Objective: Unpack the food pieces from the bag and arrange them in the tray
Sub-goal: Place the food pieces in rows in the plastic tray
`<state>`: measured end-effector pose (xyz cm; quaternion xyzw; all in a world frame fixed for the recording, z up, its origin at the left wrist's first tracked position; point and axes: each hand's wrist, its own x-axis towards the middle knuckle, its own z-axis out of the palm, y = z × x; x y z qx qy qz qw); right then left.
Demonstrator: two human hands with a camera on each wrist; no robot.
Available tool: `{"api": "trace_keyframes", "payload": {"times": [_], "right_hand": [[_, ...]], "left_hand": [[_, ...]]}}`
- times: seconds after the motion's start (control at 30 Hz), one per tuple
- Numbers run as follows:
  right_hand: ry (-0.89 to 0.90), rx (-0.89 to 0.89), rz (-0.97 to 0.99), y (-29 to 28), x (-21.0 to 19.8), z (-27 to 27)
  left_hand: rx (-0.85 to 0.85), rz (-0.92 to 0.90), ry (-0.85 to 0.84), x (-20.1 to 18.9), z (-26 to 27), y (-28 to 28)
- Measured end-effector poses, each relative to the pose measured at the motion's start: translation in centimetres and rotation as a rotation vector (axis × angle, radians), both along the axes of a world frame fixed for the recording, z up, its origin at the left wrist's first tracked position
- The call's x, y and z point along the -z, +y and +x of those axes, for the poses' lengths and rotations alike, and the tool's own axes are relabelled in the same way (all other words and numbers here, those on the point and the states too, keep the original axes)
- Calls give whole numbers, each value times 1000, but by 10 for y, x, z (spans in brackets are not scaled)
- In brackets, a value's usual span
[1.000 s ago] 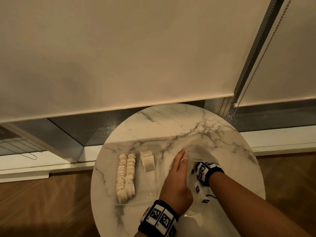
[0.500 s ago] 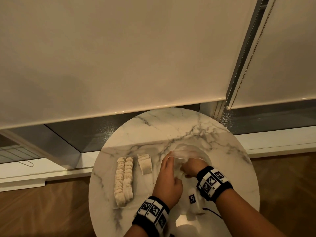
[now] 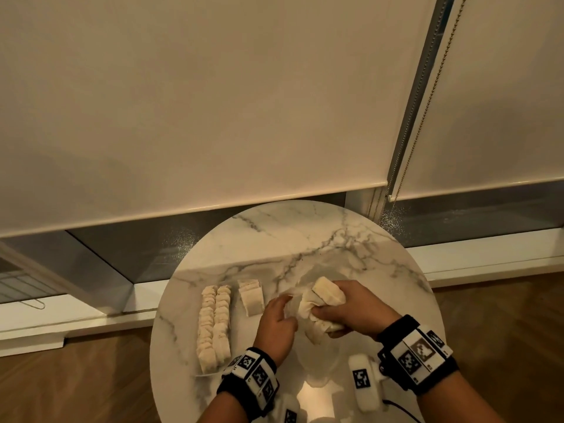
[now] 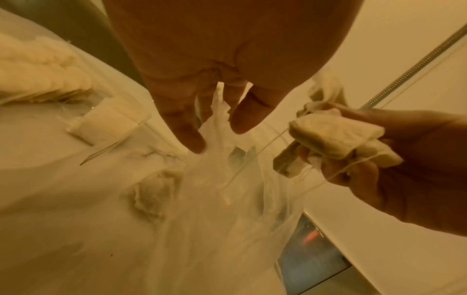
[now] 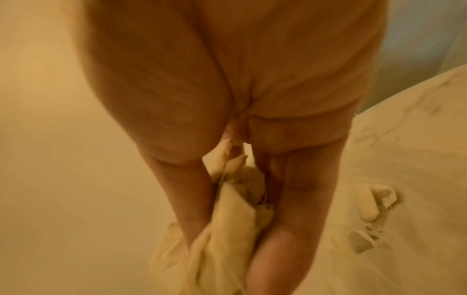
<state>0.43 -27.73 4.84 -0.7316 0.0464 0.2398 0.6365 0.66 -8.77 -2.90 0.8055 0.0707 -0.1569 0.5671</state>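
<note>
Lifting a clump of pale, limp food pieces (image 3: 323,303) clear of the thin clear plastic bag (image 3: 317,355) at lower centre, our right hand (image 3: 351,309) now grips them while our left hand (image 3: 276,323) pinches the film; tray placement comes next.

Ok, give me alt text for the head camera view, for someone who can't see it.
Over a round marble table, the right hand grips a bunch of pale food pieces while the left hand pinches a clear plastic bag. To the left, rows of pieces lie in a clear tray.
</note>
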Motion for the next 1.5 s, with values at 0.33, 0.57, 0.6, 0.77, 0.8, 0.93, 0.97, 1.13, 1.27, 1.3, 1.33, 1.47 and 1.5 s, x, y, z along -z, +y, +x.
{"api": "trace_keyframes", "payload": {"times": [0.33,0.57,0.6,0.77,0.8,0.93,0.97,1.13,1.27,1.3,1.33,1.47,1.5], "right_hand": [[-56,64,165,-1,-49,-4],[-107,0,317,12,-96,3],[-108,-14,353,15,-101,4],[-42,-66,546,40,-113,13],[-25,-68,567,47,-112,14],[55,-84,563,70,-85,15],[64,-106,535,77,-77,13],[-159,-37,186,105,-44,6],[-306,-43,-71,123,-35,2],[-321,-35,-119,128,-32,1],[-328,-28,-167,132,-30,0],[-339,-49,-316,147,-26,-3],[-342,-56,-345,150,-23,-3]], "left_hand": [[-441,-346,-165,-36,-20,1],[-465,-657,140,-46,-14,5],[-483,-719,211,-48,-13,6],[-457,-1167,531,-66,-11,11],[-432,-1238,540,-71,-11,11],[-379,-1330,432,-87,-11,12],[-381,-1350,420,-88,-11,15],[-457,-1398,391,-89,-15,32],[-546,-1383,400,-80,-17,50],[-562,-1379,394,-79,-18,54],[-572,-1382,380,-79,-19,57],[-574,-1374,393,-82,-22,69],[-567,-1365,402,-83,-23,72]]}}
